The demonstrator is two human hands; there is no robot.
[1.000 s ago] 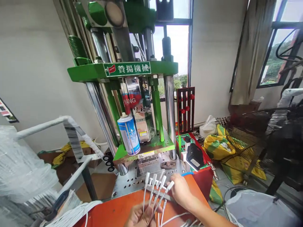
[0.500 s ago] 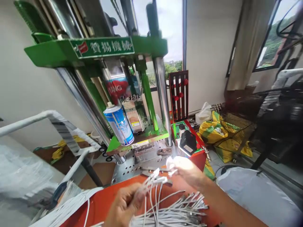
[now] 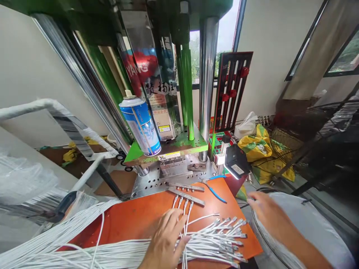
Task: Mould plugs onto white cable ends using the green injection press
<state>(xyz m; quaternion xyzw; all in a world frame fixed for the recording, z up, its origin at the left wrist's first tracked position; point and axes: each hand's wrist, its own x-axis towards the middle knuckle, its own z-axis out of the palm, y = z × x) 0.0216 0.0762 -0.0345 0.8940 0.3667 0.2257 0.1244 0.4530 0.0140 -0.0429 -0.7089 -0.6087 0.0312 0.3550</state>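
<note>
So, left hand (image 3: 165, 235) palm-down over cables (image 3: 209, 241), right hand (image 3: 263, 207) beyond tabletop (image 3: 134, 216).

White cables (image 3: 120, 254) partly beyond the picture's left edge

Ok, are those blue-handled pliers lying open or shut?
Open: the pliers lie with their blue handles spread apart in a V.

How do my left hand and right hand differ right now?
Your left hand is over the white cables at the orange table; your right hand appears past the table's right edge. The left hand's thumb stands apart; the right hand's fingers look bunched. Both are bare.
</note>
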